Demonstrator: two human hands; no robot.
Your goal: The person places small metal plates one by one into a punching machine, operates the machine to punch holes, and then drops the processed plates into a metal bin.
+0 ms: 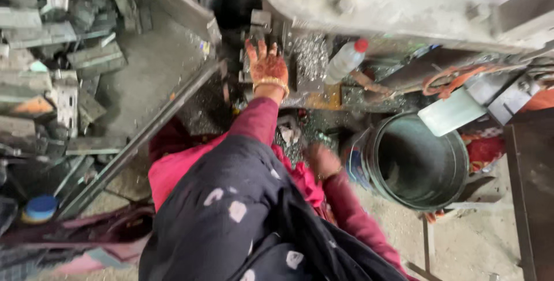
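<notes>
Step in hand, as judged: working at the machine's bed, left hand on the work spot, right hand low down.

Left hand (266, 66) was stretched forward and up from the body, arm nearly straight and the back of the hand to the camera. A gold bangle (271, 83) sat at the wrist. Its grip was spread, with the fingers fanned and laid flat against the dark metal block (261, 22) under the grey machine (404, 4). Nothing was seen pinched, and whether a small piece lay under the palm could not be told.

Right hand (322, 159) was held low with the elbow bent, just beside the rim of the dark bucket (378, 142). It was blurred, so the state of its grip could not be told, nor whether it held anything.

Where things lay: the block stood at the machine's front, with the bed of bright metal shavings (311, 56) touching its right side. A plastic bottle (346, 60) with a red cap lay tilted just beyond the shavings. A pile of grey metal channel pieces (63, 84) was well apart to the left, past a long angle bar (150, 128).

Next move, as a judgement: the fingers were right under the machine's head, so any move called for keeping them out from beneath it. The sharp shavings beside the palm also called for a careful, flat slide rather than a sweep.
</notes>
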